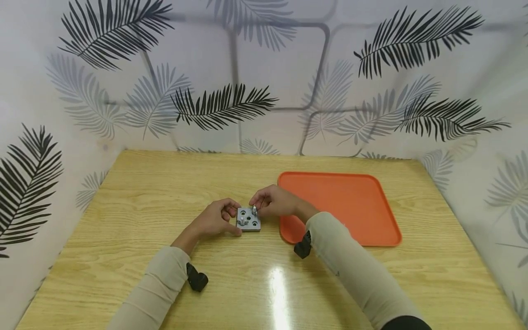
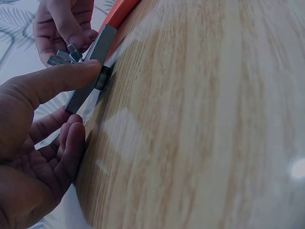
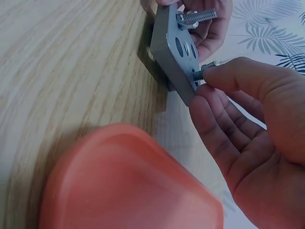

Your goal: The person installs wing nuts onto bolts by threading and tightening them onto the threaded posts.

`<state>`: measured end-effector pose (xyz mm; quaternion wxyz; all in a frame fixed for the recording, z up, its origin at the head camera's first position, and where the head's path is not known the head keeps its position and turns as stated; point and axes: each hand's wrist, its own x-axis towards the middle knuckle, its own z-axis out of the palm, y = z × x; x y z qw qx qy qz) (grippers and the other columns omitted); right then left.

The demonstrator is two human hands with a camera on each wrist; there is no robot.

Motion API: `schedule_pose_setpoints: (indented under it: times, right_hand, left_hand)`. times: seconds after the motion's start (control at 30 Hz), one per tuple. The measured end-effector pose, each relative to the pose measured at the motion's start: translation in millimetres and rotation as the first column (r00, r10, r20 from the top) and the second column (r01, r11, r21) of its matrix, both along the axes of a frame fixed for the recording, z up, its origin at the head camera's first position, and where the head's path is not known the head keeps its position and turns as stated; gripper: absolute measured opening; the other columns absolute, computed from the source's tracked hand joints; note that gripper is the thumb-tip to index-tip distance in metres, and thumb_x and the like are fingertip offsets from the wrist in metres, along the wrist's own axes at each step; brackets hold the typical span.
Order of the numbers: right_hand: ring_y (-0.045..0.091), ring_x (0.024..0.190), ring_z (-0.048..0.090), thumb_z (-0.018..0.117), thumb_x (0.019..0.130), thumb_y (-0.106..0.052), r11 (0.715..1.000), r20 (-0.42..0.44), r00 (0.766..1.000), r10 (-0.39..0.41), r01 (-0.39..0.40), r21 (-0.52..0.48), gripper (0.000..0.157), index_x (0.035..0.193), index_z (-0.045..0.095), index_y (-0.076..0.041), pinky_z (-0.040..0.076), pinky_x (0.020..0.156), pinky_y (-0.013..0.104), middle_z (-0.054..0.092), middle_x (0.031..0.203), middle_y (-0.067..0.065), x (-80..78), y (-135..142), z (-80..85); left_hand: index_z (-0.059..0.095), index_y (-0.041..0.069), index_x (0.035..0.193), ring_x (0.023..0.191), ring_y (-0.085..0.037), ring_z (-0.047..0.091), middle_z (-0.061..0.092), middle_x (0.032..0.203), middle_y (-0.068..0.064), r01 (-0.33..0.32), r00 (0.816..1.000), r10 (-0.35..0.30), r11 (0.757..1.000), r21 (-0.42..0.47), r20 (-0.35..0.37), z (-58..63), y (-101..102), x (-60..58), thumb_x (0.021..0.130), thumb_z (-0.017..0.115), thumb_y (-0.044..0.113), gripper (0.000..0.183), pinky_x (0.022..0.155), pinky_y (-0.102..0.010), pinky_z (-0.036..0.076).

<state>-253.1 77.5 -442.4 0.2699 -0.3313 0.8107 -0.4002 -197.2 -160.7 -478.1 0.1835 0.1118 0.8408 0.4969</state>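
Observation:
A square grey metal plate [image 1: 252, 227] with several round holes is at the middle of the table. My left hand [image 1: 214, 219] grips its left side, the thumb at the near edge and the fingers at the far side. A threaded bolt [image 3: 205, 16] with a wing nut [image 3: 187, 23] stands out of one corner. At the opposite corner, my right hand [image 1: 278, 201] pinches a wing nut [image 1: 254, 210] on a second bolt [image 3: 197, 75] between thumb and index finger. A dark round bolt head [image 2: 103, 78] shows under the plate in the left wrist view.
An orange tray [image 1: 342, 197] lies to the right, its near left corner partly under my right forearm. The wooden table [image 1: 165, 183] backs onto a leaf-patterned wall covering [image 1: 264, 68]. Black wrist cameras [image 1: 197, 277] sit on both sleeves.

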Motion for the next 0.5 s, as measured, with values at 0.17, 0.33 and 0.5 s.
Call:
schedule_pose_setpoints:
  times: [0.17, 0.33, 0.5]
  right_hand:
    - [0.008, 0.08, 0.06, 0.065, 0.088, 0.001, 1.0, -0.015, 1.0, -0.022, 0.022, -0.006, 0.02, 0.107, 0.068, 0.002, 0.051, 0.075, 0.021, 0.068, 0.091, 0.01, 0.7, -1.0, -1.9]
    - [0.007, 0.075, 0.059, 0.069, 0.087, 0.001, 0.998, -0.027, 0.998, -0.057, 0.057, -0.007, 0.009, 0.095, 0.069, 0.002, 0.05, 0.071, 0.02, 0.068, 0.083, 0.007, 1.9, 0.2, -2.3]
    - [0.007, 0.075, 0.06, 0.074, 0.085, -0.004, 0.997, -0.011, 0.997, -0.071, 0.071, 0.007, 0.009, 0.092, 0.07, -0.001, 0.051, 0.071, 0.021, 0.068, 0.081, 0.003, 2.2, 3.2, -4.1]
  left_hand:
    - [0.058, 0.003, 0.125, 0.082, -0.018, 0.045, 0.054, 0.101, -0.008, -0.008, 1.0, 0.008, 1.0, -0.009, 0.007, 0.0, 0.5, -0.4, 0.072, 0.089, 0.01, 0.062, 0.075, -0.03, 0.042]
    - [0.059, 0.005, 0.124, 0.082, -0.018, 0.045, 0.054, 0.101, -0.006, -0.021, 1.0, 0.021, 1.0, -0.019, 0.01, 0.6, 1.0, -1.0, 0.071, 0.089, 0.01, 0.062, 0.076, -0.03, 0.042]
    - [0.059, 0.005, 0.124, 0.082, -0.018, 0.045, 0.054, 0.101, -0.007, -0.014, 1.0, 0.014, 1.0, -0.024, 0.009, 0.1, 1.1, -0.7, 0.071, 0.089, 0.011, 0.061, 0.075, -0.029, 0.042]
